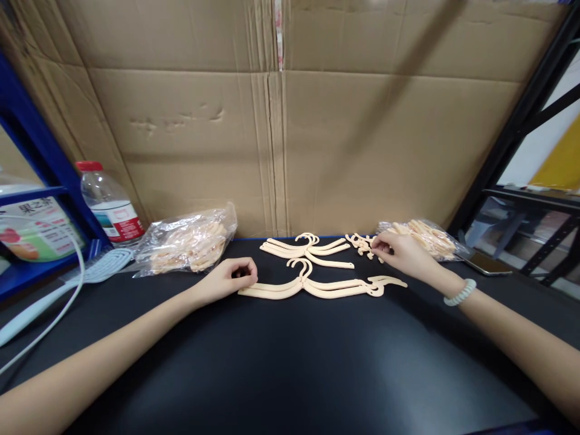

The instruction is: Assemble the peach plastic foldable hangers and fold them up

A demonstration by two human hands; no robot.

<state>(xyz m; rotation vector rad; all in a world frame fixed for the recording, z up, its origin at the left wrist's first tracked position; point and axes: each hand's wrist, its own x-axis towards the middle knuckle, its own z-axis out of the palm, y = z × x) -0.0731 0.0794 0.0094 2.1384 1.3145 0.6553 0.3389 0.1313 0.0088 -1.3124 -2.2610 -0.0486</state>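
Head view: we've got both bare hands over the black table [290, 362], working around cream hanger parts.

Left hand [231, 281]: at the left end of the front hangers [333, 293], fingers curled, thumb and index tips together or nearly so. We can't tell whether they pinch the hanger end or just rest on it.

Right hand [399, 251]: at the small parts [361, 244], fingers bent, tips down at the right edge of the pile. Can't tell if they're clamped on a piece; the tips are partly hidden. White coil band [460, 293] on that wrist.

Front hangers lie flat between the hands, arms spread left and right, two hooks pointing away from us. A loose hook [389, 281] lies at their right end, overlapping it in our view. Rear hangers [308, 249] sit just behind, also flat, hooks away. Small parts are just right of those.

Left bag [185, 241], clear, full of cream parts, behind the left hand; right bag [423, 237], same, behind the right hand, with a phone [487, 263] beside it. Far left: red-capped bottle [111, 205], pale brush [106, 266], white cable [81, 266]. Cardboard [290, 139] stands behind everything.
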